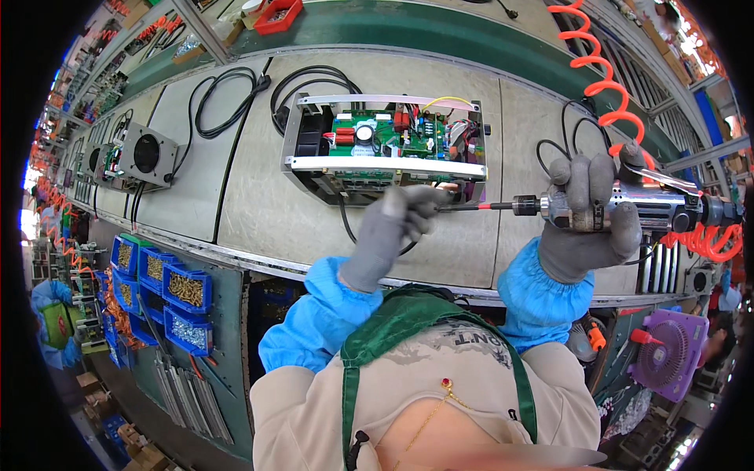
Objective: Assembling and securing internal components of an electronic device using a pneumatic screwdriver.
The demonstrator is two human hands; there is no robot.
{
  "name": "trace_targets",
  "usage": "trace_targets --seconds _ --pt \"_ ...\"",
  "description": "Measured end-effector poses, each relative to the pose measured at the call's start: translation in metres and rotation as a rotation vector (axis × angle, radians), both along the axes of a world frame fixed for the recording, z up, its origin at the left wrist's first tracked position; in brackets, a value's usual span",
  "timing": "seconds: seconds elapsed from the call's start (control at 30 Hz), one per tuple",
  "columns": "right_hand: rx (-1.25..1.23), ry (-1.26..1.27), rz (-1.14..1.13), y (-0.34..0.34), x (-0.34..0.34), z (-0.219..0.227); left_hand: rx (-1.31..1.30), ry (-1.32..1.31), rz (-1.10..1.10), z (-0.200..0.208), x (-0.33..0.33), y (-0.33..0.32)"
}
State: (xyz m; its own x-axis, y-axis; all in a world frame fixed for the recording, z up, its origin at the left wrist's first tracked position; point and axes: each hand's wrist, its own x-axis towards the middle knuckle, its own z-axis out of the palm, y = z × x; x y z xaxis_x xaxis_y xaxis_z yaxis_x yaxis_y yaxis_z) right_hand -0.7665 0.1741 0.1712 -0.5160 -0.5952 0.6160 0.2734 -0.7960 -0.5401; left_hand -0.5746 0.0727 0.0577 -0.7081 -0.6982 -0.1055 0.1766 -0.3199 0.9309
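In my right hand, gloved in grey, is a silver pneumatic screwdriver, its long bit pointing left. My left hand, also in a grey glove, has its fingers bent together by the tip of that bit; what they pinch is hidden and slightly blurred. Just beyond the left hand stands an open metal-framed electronic unit. Inside it show a green circuit board, a black fan and several coloured wires. A black cable runs down from the unit behind my left hand.
Orange coiled air hoses hang at the right. Left along the bench sit another fan unit and a looped black cable. Blue bins of screws are at lower left, a purple fan at lower right, a red tray at the back.
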Motion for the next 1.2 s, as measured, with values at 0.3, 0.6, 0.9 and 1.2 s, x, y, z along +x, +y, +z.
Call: trace_targets --seconds 0.3,0.6,0.9,1.2 --pt "0.019 -0.004 -0.135 0.014 -0.014 -0.004 -0.268 -0.488 0.054 -0.062 -0.026 -0.006" --pt "0.073 0.049 -0.200 0.044 -0.036 -0.012 -0.501 -0.224 0.059 -0.053 -0.017 0.021" --pt "0.183 0.162 -0.128 0.050 -0.049 -0.023 -0.428 -0.198 0.152 -0.047 -0.043 0.025" --pt "0.566 0.060 0.072 0.020 -0.058 -0.047 -0.135 -0.283 0.236 -0.026 -0.070 0.022"
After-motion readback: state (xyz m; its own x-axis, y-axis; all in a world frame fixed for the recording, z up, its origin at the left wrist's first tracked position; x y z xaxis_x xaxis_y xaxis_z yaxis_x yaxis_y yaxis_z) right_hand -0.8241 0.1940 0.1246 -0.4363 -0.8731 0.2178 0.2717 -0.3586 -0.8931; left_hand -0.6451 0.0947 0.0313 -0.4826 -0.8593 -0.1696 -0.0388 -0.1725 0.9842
